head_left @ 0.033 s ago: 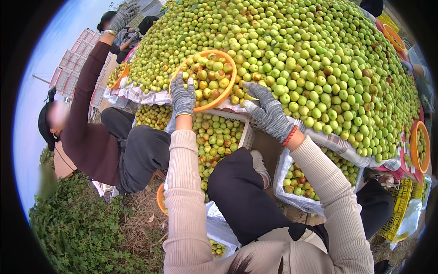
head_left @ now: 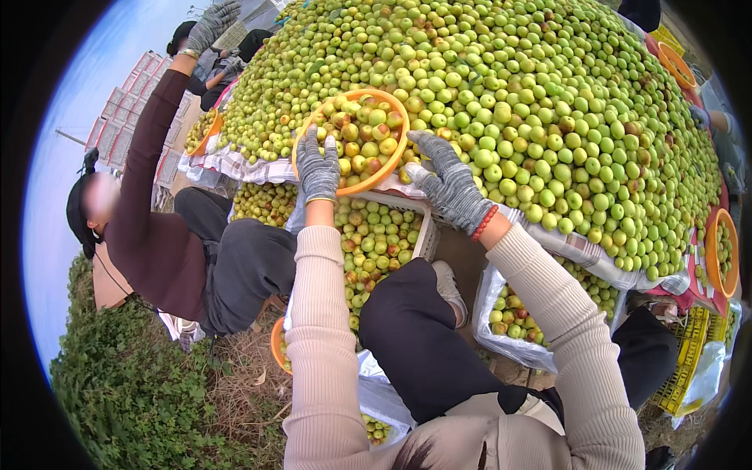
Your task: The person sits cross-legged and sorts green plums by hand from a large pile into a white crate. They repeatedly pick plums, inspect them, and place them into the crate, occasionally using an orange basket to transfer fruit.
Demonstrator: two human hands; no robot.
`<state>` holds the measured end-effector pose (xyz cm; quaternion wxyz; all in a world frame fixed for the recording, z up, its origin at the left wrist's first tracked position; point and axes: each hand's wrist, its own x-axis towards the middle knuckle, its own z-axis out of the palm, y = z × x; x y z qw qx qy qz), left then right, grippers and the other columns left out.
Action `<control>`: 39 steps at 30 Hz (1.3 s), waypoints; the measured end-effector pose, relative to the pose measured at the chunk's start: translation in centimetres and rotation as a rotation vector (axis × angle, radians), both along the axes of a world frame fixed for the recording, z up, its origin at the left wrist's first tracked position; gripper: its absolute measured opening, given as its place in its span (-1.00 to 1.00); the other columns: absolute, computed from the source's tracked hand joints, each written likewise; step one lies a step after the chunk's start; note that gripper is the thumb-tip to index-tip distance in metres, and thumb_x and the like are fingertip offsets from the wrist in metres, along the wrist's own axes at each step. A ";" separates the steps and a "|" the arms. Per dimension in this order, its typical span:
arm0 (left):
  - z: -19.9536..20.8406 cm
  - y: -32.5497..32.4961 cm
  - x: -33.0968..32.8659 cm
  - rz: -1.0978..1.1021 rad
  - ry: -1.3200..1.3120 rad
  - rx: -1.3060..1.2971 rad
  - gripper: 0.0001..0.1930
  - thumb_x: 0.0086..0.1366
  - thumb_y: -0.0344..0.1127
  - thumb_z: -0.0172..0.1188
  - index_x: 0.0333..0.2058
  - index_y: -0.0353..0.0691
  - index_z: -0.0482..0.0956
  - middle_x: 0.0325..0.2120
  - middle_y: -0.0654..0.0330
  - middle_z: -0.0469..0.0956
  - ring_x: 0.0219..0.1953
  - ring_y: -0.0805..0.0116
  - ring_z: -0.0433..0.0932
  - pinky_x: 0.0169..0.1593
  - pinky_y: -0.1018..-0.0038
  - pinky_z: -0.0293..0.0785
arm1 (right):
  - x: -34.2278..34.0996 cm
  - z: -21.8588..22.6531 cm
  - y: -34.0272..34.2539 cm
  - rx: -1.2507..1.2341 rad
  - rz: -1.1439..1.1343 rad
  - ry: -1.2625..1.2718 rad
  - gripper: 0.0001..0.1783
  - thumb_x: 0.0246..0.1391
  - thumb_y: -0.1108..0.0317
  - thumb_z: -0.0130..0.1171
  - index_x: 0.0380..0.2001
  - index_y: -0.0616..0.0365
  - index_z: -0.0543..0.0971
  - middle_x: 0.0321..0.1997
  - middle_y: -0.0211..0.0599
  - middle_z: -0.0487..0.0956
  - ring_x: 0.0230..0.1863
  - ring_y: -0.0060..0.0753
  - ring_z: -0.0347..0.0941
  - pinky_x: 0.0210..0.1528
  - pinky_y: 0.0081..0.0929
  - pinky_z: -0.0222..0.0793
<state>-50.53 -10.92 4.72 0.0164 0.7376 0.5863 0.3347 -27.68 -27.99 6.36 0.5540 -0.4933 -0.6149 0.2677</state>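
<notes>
A round orange basket of green jujubes with reddish-brown patches rests at the near edge of a large jujube heap. My left hand, in a grey knit glove, grips the basket's near-left rim, fingers reaching over it toward the fruit. Beside the opposite rim is my right hand, gloved alike, with a red bead bracelet at its wrist. Its thumb and forefinger are apart, and no fruit shows between them. Its other fingers are partly hidden.
Below the heap's cloth edge stand a white crate and a plastic-lined box, both holding jujubes. A co-worker sits at left with one arm raised. Further orange baskets and a yellow crate are at right.
My right hand has moved slightly left, closer to the basket's rim. The left hand stays at the basket, and the view has shifted a little.
</notes>
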 end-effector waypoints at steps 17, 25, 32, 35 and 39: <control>-0.8 4.4 3.6 -0.052 -0.148 0.180 -0.69 0.28 -0.15 0.10 -0.13 -0.21 0.62 -0.18 -0.08 0.52 -0.03 -0.02 0.48 0.11 0.15 0.35 | -8.3 -3.4 19.6 -0.021 -0.428 -0.510 -0.54 0.17 -0.14 -0.06 -0.01 -0.20 0.58 -0.06 -0.22 0.54 -0.08 -0.11 0.51 0.00 -0.11 0.38; -0.7 5.3 3.6 -0.009 -0.378 0.005 -0.63 0.30 -0.09 0.11 -0.11 -0.26 0.60 -0.19 -0.08 0.55 -0.10 0.02 0.53 0.04 0.22 0.41 | -7.9 -3.0 20.2 -0.132 -0.373 -0.418 -0.54 0.20 -0.06 -0.10 0.02 -0.13 0.56 0.05 -0.16 0.54 -0.01 -0.09 0.50 0.06 -0.14 0.40; -0.9 5.8 4.4 -0.051 -0.674 -0.058 -0.59 0.31 -0.07 0.09 -0.09 -0.31 0.59 -0.11 -0.06 0.57 -0.08 0.11 0.56 0.04 0.31 0.43 | -8.5 -2.4 20.1 -0.167 -0.366 -0.011 -0.56 0.14 0.00 0.04 -0.04 -0.03 0.61 0.03 -0.11 0.55 0.03 -0.09 0.49 0.12 -0.22 0.36; -0.5 5.2 5.0 -0.112 -0.778 -0.077 -0.61 0.33 -0.11 0.07 -0.08 -0.34 0.57 -0.14 0.01 0.59 -0.13 0.22 0.57 0.00 0.38 0.46 | -8.8 -2.7 20.3 -0.098 -0.393 0.009 -0.56 0.15 0.00 0.04 -0.03 0.00 0.60 0.05 -0.11 0.54 0.03 -0.08 0.48 0.12 -0.23 0.36; -0.2 4.0 7.1 -0.230 -1.090 -0.145 -0.66 0.38 -0.19 0.01 -0.08 -0.35 0.54 -0.18 0.13 0.59 -0.16 0.38 0.51 -0.02 0.49 0.44 | -8.2 -2.8 20.1 0.088 -0.404 -0.154 -0.61 0.19 0.07 0.01 -0.04 0.03 0.57 0.08 -0.13 0.50 0.03 -0.05 0.47 0.12 -0.25 0.36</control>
